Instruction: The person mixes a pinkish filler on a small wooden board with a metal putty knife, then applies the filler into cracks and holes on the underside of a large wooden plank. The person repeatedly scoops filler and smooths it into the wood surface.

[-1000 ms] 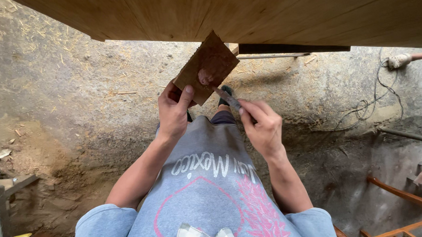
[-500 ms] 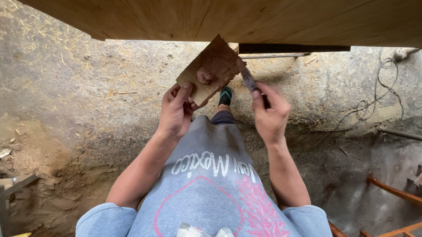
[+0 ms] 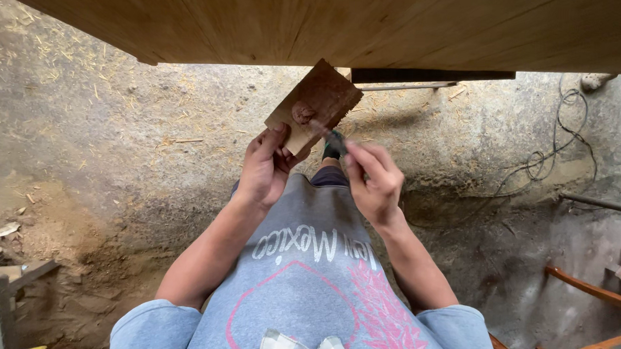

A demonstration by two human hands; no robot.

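Head view: tool [image 3: 324, 131] (blurred) in hands [image 3: 372, 180]

The small wooden board [image 3: 314, 106] is reddish brown, with a darker brown round patch near its middle. The tool [image 3: 328, 135] at 4 o'clock from this patch has a grey metal tip. The big plank [image 3: 316, 23] at 12 o'clock is yellowish tan with fine straight grain lines. The shirt [image 3: 314, 278] is grey with white letters and a pink heart outline. The ground [image 3: 119, 133] is grey-brown with pale straw bits. The frame [image 3: 580, 321] at 4 o'clock is orange-brown.
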